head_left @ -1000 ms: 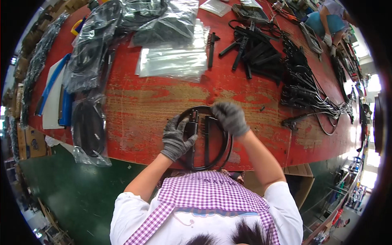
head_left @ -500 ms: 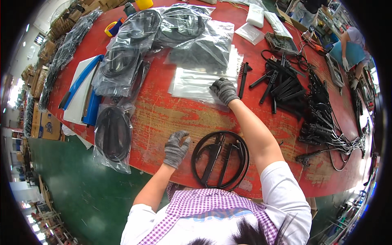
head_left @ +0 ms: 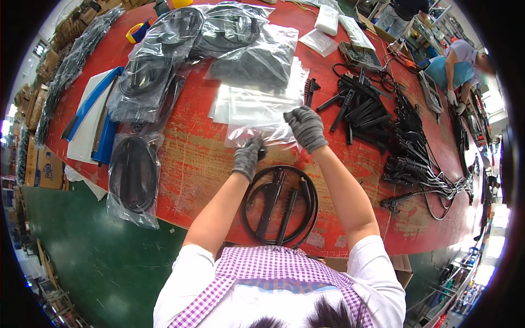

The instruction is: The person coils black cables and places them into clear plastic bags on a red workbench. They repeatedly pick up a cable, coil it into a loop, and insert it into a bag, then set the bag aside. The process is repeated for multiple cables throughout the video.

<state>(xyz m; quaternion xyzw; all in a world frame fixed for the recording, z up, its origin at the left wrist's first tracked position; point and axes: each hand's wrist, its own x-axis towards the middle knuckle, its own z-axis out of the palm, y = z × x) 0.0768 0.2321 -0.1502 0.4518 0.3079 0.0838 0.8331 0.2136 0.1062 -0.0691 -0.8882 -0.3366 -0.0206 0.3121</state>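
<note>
A clear plastic bag [head_left: 254, 116] is lifted a little at its near side, above the stack of flat clear bags [head_left: 220, 106]. Its near edge is pinched by my left hand [head_left: 249, 158], in a grey knit glove. My right hand [head_left: 308, 129], gloved alike, has its fingers closed at the bag's right edge. Close to my body lies a coiled black hose [head_left: 315, 203], forming a ring on the table. Inside the ring rest a black tube-like piece [head_left: 269, 205] and a black brush-like strip [head_left: 287, 216].
Filled bags of coiled black hose [head_left: 133, 175] line the left, beside a blue-edged paper cutter [head_left: 90, 112]. Loose black parts [head_left: 361, 109] and a cable bundle [head_left: 421, 164] spread on the right of the red table [head_left: 202, 180]. A co-worker [head_left: 456, 65] sits at the far right.
My left hand has moved forward from beside the coiled hose to the bag's near edge. My right hand has stayed at the bags, and the bag's near side has come up.
</note>
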